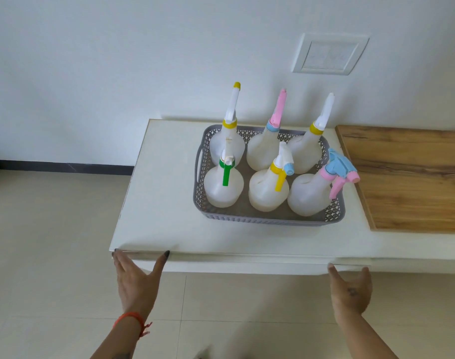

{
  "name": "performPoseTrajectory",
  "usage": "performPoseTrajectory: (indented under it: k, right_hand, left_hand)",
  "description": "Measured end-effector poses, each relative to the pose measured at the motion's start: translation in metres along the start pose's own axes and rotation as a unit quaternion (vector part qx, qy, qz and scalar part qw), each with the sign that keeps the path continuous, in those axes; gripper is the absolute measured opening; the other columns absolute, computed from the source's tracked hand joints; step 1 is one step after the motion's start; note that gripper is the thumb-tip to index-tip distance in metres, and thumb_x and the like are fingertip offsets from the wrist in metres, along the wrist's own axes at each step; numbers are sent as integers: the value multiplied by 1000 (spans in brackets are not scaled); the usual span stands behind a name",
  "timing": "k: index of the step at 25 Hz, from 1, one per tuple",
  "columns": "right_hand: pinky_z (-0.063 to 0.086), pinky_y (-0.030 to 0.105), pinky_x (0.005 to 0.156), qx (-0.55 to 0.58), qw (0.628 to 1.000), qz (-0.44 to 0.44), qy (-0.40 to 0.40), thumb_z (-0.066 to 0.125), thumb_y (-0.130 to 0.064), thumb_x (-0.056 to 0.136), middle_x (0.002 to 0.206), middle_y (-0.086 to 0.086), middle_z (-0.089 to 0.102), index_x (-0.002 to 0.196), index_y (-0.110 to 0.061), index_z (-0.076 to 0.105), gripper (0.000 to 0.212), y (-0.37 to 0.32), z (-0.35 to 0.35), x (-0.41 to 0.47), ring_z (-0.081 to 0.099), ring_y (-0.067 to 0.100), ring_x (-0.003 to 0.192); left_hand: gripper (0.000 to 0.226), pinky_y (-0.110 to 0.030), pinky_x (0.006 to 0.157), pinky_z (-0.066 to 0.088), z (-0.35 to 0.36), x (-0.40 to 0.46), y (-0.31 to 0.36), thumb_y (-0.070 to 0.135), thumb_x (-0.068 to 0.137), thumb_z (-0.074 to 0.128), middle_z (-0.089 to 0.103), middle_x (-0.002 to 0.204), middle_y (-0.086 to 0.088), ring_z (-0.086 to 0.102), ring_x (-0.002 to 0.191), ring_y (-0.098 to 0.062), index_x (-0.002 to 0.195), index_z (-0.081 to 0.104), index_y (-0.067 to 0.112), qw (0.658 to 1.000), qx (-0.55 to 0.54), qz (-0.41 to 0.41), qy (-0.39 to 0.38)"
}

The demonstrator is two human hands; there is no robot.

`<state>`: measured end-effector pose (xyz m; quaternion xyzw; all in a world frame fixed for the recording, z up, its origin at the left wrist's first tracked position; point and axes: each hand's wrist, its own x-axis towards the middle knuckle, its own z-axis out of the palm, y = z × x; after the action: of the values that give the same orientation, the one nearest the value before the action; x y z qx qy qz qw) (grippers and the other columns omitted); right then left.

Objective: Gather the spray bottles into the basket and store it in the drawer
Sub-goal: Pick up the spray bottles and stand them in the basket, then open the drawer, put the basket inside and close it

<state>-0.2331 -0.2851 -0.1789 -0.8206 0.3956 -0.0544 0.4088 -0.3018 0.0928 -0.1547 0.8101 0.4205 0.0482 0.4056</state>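
Six spray bottles in basket; gathering done. Left hand & right hand, fingers spread, at drawer front edge (grip unclear). Next: pull drawer open evenly.

Countertop left of basket bare; bottles fill basket.

Six translucent white spray bottles stand upright in two rows inside the grey perforated basket on the white cabinet top.

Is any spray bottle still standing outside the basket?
No. All six spray bottles stand inside the grey basket on the white cabinet top.
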Motion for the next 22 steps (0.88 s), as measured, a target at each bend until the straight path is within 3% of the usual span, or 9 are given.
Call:
performPoseTrajectory:
  k: [7,14,22]
  right_hand:
    - [25,45,114,38,998,38,-39,80,-26,72,155,15,22,147,-9,15,101,9,-2,28,26,31,140]
    - [37,38,99,101,994,39,-13,86,-14,59,137,13,44,132,-7,41,86,8,-4,38,45,30,124]
    - [36,42,103,88,995,36,5,87,-17,60,142,15,41,137,-4,34,94,21,-9,35,40,30,130]
  left_hand:
    - [126,-42,115,20,0,18,-8,55,62,75,8,158,-15,16,144,-30,147,-2,5,999,-17,-33,26]
    - [128,-44,113,24,-1,19,-7,58,57,77,19,154,-20,22,141,-32,146,5,2,998,-4,-42,54]
    - [132,-44,112,25,2,18,-11,63,52,75,20,153,-22,24,140,-35,145,7,-2,995,1,-67,72]
